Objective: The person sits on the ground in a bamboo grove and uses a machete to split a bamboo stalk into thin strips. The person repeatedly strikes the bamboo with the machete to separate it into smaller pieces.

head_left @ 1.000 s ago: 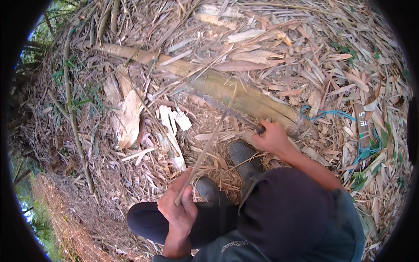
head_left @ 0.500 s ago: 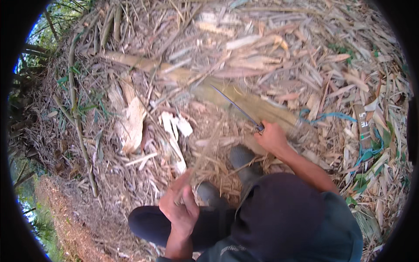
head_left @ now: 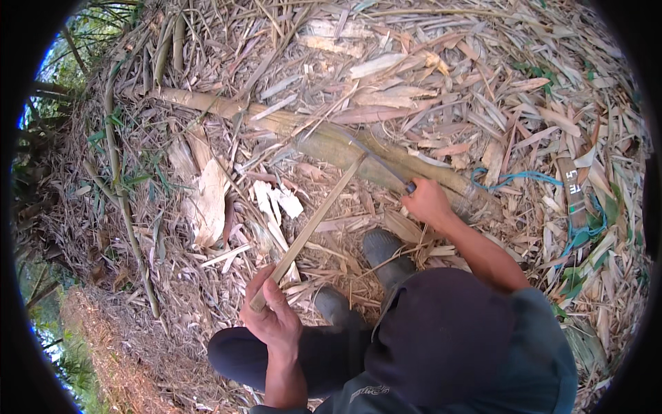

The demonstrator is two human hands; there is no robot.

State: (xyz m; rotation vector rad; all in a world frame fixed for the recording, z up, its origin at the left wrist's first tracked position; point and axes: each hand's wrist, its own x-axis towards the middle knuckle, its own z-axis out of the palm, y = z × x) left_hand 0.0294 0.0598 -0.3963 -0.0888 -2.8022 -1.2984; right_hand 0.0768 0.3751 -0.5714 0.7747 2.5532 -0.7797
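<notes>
My left hand (head_left: 274, 314) is closed round the near end of a flat bamboo strip (head_left: 314, 221), fingers on one side and thumb on the other. The strip slants away to the right, its far end at the knife's blade; whether they touch I cannot tell. My right hand (head_left: 427, 201) grips a long-bladed knife (head_left: 385, 172) by its handle, mostly hidden in the fist. Its thin dark blade points up and left across a thick, yellowish bamboo log (head_left: 324, 146) lying on the ground.
Dry bamboo sheaths and leaves litter the ground. My boots (head_left: 386, 254) stand just short of the log. Rightward lies a flat wooden piece (head_left: 572, 190) with blue cord (head_left: 517, 182). A pale sheath (head_left: 212, 203) and a thin green stem (head_left: 117, 159) are on the left.
The bamboo strip, blurred by motion before, now shows sharply with its far end by the blade. My left hand has shifted slightly left and down; my right hand has barely moved.
</notes>
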